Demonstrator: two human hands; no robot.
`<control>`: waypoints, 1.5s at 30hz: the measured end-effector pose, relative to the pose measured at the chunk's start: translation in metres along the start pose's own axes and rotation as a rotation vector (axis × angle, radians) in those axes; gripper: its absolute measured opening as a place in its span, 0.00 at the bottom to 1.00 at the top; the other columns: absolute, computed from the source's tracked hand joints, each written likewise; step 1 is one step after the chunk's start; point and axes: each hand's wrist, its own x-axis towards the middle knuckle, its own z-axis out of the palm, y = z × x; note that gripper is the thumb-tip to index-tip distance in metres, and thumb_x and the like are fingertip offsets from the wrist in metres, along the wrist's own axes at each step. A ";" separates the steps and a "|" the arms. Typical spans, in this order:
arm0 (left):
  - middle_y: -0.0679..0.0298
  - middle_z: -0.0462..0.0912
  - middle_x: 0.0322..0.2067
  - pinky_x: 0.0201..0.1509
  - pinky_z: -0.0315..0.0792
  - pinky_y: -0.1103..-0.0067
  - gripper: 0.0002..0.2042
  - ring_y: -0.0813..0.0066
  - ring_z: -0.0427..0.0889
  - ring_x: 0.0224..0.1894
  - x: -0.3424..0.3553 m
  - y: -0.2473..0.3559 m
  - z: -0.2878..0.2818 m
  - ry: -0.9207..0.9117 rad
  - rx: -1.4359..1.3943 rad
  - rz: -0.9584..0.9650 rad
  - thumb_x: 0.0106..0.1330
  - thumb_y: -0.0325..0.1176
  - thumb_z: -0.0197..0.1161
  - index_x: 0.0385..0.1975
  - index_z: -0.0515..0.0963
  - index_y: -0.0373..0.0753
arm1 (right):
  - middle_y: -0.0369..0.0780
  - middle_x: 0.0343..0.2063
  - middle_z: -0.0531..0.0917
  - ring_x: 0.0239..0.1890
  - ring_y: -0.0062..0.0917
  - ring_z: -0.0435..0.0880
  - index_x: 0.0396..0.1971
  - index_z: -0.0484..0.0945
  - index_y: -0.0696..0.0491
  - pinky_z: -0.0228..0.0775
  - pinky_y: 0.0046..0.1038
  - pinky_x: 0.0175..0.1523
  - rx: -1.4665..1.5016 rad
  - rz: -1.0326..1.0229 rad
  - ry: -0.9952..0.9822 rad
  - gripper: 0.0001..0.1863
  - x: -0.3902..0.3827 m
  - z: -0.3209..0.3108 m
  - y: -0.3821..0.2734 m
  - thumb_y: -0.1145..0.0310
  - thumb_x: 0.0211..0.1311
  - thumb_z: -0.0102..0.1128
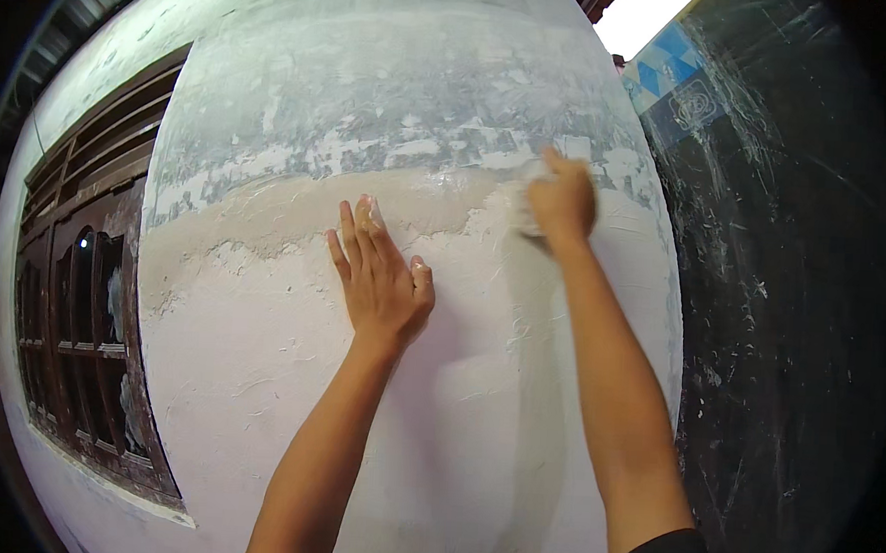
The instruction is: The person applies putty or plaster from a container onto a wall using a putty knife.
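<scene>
In front of me is a plastered wall (248,356), pale pinkish white below and patchy grey-white above. Across it runs a rough-edged beige band (287,200), with ridges and smears of white along its borders. My left hand (384,288) is open, fingers stretched upward against or just off the band; white residue marks its fingertips and thumb. Farther right, my right hand (569,198) is closed around a pale flat tool (523,211) at the wall surface, at the band's right end. Motion blur hides the tool's exact kind.
A dark wooden window (90,328) with louvres and panes is set into the wall at left. On the right stands a dark, scuffed surface (791,325) with a blue checked patch (665,63) near its top. Bright light shows at the upper right.
</scene>
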 end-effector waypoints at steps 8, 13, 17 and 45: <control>0.49 0.54 0.66 0.73 0.31 0.56 0.37 0.50 0.42 0.72 -0.001 -0.003 0.003 -0.006 -0.012 0.027 0.54 0.33 0.53 0.65 0.48 0.30 | 0.41 0.42 0.79 0.48 0.36 0.78 0.50 0.80 0.45 0.70 0.33 0.54 0.063 -0.314 -0.044 0.24 -0.025 0.021 -0.009 0.71 0.49 0.57; 0.51 0.54 0.65 0.73 0.33 0.56 0.36 0.50 0.44 0.72 -0.001 -0.001 -0.001 -0.003 -0.035 0.065 0.54 0.33 0.54 0.64 0.49 0.31 | 0.45 0.47 0.78 0.51 0.35 0.77 0.50 0.77 0.51 0.68 0.32 0.55 0.209 -0.367 0.145 0.23 -0.003 -0.014 0.013 0.79 0.52 0.52; 0.51 0.56 0.65 0.73 0.34 0.57 0.35 0.51 0.45 0.72 -0.002 -0.003 -0.003 0.011 -0.011 0.069 0.55 0.34 0.54 0.64 0.50 0.31 | 0.46 0.43 0.80 0.48 0.37 0.79 0.48 0.73 0.54 0.70 0.31 0.51 0.372 -0.277 0.061 0.20 -0.030 -0.037 -0.005 0.83 0.54 0.51; 0.50 0.59 0.63 0.72 0.36 0.58 0.35 0.53 0.48 0.71 -0.003 -0.005 -0.003 0.043 -0.035 0.066 0.56 0.36 0.55 0.64 0.52 0.32 | 0.51 0.49 0.79 0.54 0.41 0.78 0.28 0.71 0.54 0.72 0.36 0.58 -0.649 -1.211 -0.056 0.04 -0.105 -0.025 0.047 0.73 0.55 0.57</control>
